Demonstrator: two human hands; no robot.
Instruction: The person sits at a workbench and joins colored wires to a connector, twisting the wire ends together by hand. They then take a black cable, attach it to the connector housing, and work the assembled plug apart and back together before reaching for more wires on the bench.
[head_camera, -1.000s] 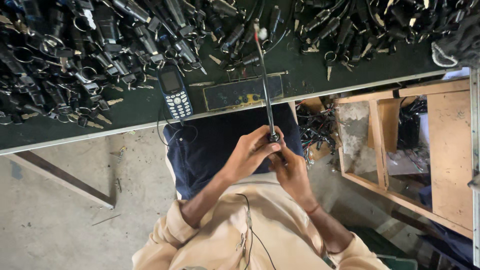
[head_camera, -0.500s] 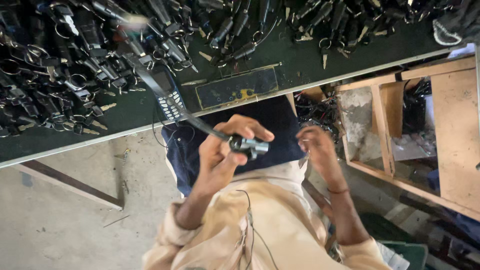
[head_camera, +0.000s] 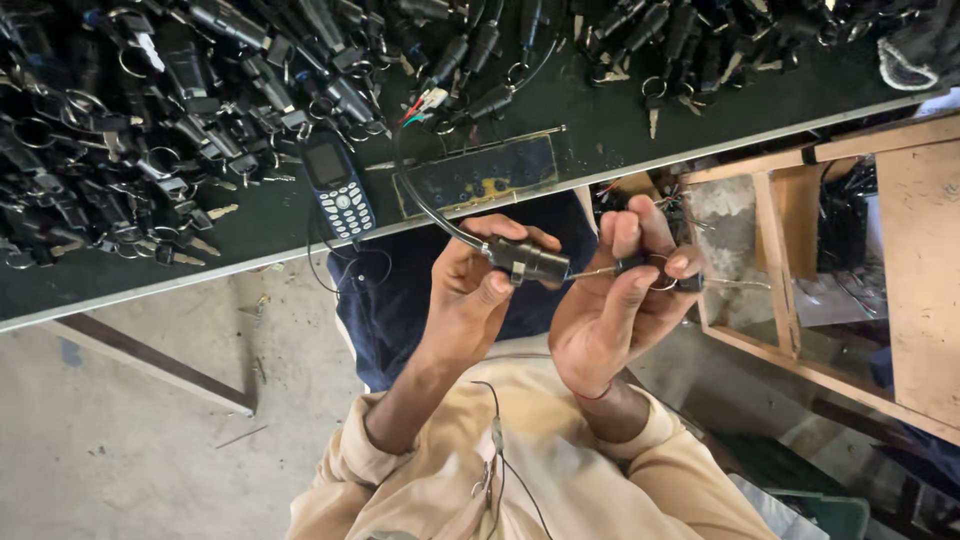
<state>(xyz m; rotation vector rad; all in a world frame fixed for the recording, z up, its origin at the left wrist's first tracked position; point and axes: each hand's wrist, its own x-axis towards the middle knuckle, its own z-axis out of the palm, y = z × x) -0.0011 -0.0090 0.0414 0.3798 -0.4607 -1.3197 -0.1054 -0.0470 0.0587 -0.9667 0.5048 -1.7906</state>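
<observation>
A dark green surface (head_camera: 600, 120) runs across the upper part of the head view, edged in pale metal and heaped with black cylindrical lock units with cables, rings and keys (head_camera: 150, 110); a blue keypad phone (head_camera: 338, 186) lies near the edge at upper centre-left, beside a dark rectangular plate (head_camera: 475, 177). A wooden frame (head_camera: 860, 260) stands at the right, bare concrete floor at lower left. At frame centre, below the surface edge, the left hand (head_camera: 470, 300) is curled about a black and metal lock cylinder (head_camera: 528, 262), thumb on top and fingers wrapped beneath, its black cable (head_camera: 425, 205) arching up toward the surface. The right hand (head_camera: 615, 300) pinches a key (head_camera: 640, 268) by its dark head between thumb and forefinger, the blade pointing left at the cylinder's face; whether the blade is seated cannot be told. A key ring hangs by the fingers. To do this step well, hold the cylinder steady, keep the blade in line with the keyway, and apply no side force. Both wrists are bent inward, forearms rising from the cream sleeves (head_camera: 420, 470) at the bottom, hands close together.
</observation>
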